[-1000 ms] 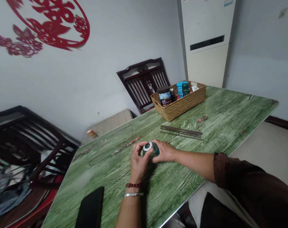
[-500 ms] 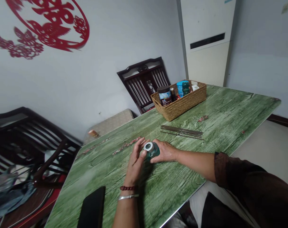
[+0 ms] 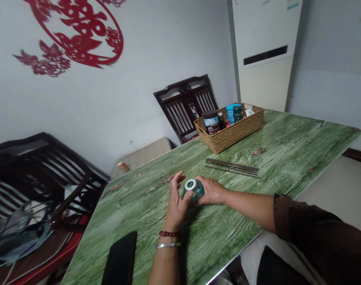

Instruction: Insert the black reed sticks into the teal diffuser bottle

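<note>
A small teal glass bottle (image 3: 199, 192) with a silver collar round its open mouth is over the green table, its top tilted a little toward my left hand. My right hand (image 3: 211, 190) wraps round its right side, fingers partly hidden behind the glass. On the other side my left hand (image 3: 178, 200) has its fingers raised and apart, the thumb at the bottle's near edge; whether it touches cannot be made out. Beyond my right hand lie several thin dark sticks (image 3: 232, 167) in a loose bundle.
A woven basket (image 3: 235, 135) with a dark-lidded jar (image 3: 211, 122) and other containers stands toward the back of the table (image 3: 302, 138). A black phone-like slab (image 3: 120, 259) lies front left. Dark wooden chairs (image 3: 188, 107) stand beyond the table and at its left.
My left fingers have lifted and spread away from the bottle's collar. My right hand keeps its hold. The whole view has shifted slightly, so things appear farther right.
</note>
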The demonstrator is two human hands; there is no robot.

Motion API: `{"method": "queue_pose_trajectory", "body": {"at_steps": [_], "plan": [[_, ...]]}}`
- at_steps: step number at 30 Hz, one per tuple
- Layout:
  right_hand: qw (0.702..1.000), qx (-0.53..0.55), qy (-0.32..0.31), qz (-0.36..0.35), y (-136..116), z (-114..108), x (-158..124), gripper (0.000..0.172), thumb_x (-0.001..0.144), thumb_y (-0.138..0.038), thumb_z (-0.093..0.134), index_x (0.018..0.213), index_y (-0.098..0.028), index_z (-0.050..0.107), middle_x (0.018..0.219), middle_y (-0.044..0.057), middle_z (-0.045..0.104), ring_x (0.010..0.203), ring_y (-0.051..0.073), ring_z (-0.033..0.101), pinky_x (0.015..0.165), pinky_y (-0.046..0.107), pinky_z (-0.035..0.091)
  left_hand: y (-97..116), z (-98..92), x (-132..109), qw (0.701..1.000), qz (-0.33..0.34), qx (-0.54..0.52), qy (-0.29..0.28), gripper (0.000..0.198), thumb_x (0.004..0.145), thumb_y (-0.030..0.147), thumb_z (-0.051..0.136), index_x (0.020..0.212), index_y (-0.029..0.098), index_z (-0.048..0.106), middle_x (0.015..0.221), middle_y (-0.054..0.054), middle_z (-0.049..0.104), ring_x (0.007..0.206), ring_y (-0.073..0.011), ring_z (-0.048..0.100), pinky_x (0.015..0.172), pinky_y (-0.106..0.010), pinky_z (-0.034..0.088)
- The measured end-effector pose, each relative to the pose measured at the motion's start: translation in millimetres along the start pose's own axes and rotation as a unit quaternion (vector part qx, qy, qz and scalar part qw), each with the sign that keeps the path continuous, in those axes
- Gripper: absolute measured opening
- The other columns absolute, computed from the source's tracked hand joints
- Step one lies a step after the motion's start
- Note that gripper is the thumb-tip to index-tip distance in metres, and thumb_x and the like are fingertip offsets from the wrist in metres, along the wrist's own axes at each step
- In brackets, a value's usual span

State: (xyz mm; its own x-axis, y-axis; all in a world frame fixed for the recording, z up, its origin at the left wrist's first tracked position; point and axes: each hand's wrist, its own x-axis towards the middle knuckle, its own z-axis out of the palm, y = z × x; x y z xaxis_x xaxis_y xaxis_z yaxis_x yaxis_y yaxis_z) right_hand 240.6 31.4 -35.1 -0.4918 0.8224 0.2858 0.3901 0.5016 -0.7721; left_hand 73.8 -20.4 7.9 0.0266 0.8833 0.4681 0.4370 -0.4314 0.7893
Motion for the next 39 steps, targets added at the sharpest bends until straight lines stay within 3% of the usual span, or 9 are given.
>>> {"method": "queue_pose_trajectory", "body": {"at_steps": [3, 8, 10, 13, 15, 23, 30, 33, 39], "plan": [[1.000, -0.003, 0.005, 0.006, -1.1, 0.7, -0.6, 0.069, 0.064, -0.043, 0.085, 0.122, -0.023, 0.054, 0.106, 0.005, 0.072, 0.096, 0.027, 0.070, 0.077, 0.032, 0.048, 0.8, 0.7, 0.5, 0.994, 0.007, 0.096, 0.046, 0.060, 0.075, 0.047, 0.078, 0.127, 0.024, 0.058, 0.111, -0.008, 0.065, 0.110, -0.0302, 0.062, 0.104, -0.050, 0.044], [0.999, -0.025, 0.006, 0.024, -3.3, 1.8, -0.9, 0.072, 0.062, -0.046, 0.087, 0.122, -0.023, 0.054, 0.103, 0.005, 0.072, 0.096, 0.027, 0.069, 0.076, 0.032, 0.048, 0.2, -4.6, -3.1, 0.998, 0.013, -0.001, -0.068, 0.051, 0.095, 0.044, 0.055, 0.142, 0.026, 0.049, 0.135, -0.013, 0.062, 0.129, -0.0285, 0.057, 0.108, -0.047, 0.042], [0.999, -0.023, 0.011, 0.021, -2.8, 4.6, -0.2, 0.072, 0.063, -0.046, 0.086, 0.122, -0.023, 0.054, 0.105, 0.005, 0.072, 0.097, 0.027, 0.069, 0.076, 0.031, 0.047, -1.1, -2.5, -2.6, 0.999, 0.024, 0.016, -0.035, 0.054, 0.091, 0.047, 0.060, 0.139, 0.024, 0.052, 0.136, -0.014, 0.060, 0.129, -0.0303, 0.056, 0.108, -0.049, 0.042], [0.999, -0.024, 0.025, 0.031, -2.0, 10.4, 2.1, 0.070, 0.065, -0.047, 0.084, 0.123, -0.023, 0.053, 0.106, 0.006, 0.072, 0.097, 0.027, 0.069, 0.075, 0.031, 0.047, -1.6, 3.9, 0.7, 0.993, 0.024, 0.096, 0.059, 0.054, 0.077, 0.046, 0.075, 0.124, 0.023, 0.061, 0.111, -0.009, 0.066, 0.107, -0.0300, 0.064, 0.098, -0.050, 0.047], [0.998, -0.031, 0.036, 0.042, -2.3, 13.5, 4.2, 0.070, 0.066, -0.047, 0.083, 0.124, -0.022, 0.053, 0.106, 0.007, 0.072, 0.097, 0.028, 0.069, 0.075, 0.031, 0.046, -0.9, 5.5, 2.3, 0.991, 0.017, 0.110, 0.078, 0.049, 0.075, 0.043, 0.077, 0.118, 0.024, 0.062, 0.100, -0.006, 0.068, 0.097, -0.0279, 0.066, 0.094, -0.048, 0.049], [0.996, -0.045, 0.042, 0.057, -6.1, 15.4, 7.1, 0.066, 0.066, -0.048, 0.083, 0.119, -0.021, 0.053, 0.103, 0.007, 0.071, 0.096, 0.027, 0.069, 0.073, 0.030, 0.044, -1.9, -6.1, 0.1, 0.997, 0.037, 0.060, -0.033, 0.036, 0.088, 0.041, 0.060, 0.119, 0.025, 0.066, 0.125, -0.010, 0.069, 0.119, -0.0280, 0.063, 0.106, -0.047, 0.045], [0.997, -0.040, 0.053, 0.050, -5.9, 18.0, 3.3, 0.059, 0.071, -0.046, 0.080, 0.116, -0.022, 0.052, 0.104, 0.007, 0.071, 0.096, 0.026, 0.069, 0.074, 0.029, 0.044, 9.8, 3.6, 4.7, 0.960, 0.045, 0.276, 0.020, 0.034, 0.084, 0.043, 0.070, 0.110, 0.021, 0.070, 0.107, -0.011, 0.070, 0.103, -0.0298, 0.064, 0.095, -0.047, 0.049], [0.996, -0.050, 0.052, 0.050, -5.7, 17.6, 4.4, 0.060, 0.071, -0.046, 0.079, 0.118, -0.020, 0.052, 0.103, 0.009, 0.071, 0.096, 0.027, 0.069, 0.074, 0.030, 0.044, 15.5, 1.9, 7.8, 0.942, 0.035, 0.333, -0.008, 0.027, 0.086, 0.033, 0.068, 0.111, 0.022, 0.071, 0.112, -0.013, 0.072, 0.114, -0.0314, 0.063, 0.099, -0.047, 0.046], [0.996, -0.044, 0.042, 0.062, -7.8, 15.8, 5.3, 0.065, 0.071, -0.042, 0.080, 0.124, -0.017, 0.052, 0.107, 0.012, 0.071, 0.099, 0.029, 0.069, 0.080, 0.035, 0.047, 15.5, -2.5, 13.8, 0.951, 0.052, 0.295, -0.078, 0.030, 0.088, 0.025, 0.060, 0.116, 0.025, 0.070, 0.119, -0.009, 0.074, 0.118, -0.0293, 0.063, 0.107, -0.048, 0.041]]}}
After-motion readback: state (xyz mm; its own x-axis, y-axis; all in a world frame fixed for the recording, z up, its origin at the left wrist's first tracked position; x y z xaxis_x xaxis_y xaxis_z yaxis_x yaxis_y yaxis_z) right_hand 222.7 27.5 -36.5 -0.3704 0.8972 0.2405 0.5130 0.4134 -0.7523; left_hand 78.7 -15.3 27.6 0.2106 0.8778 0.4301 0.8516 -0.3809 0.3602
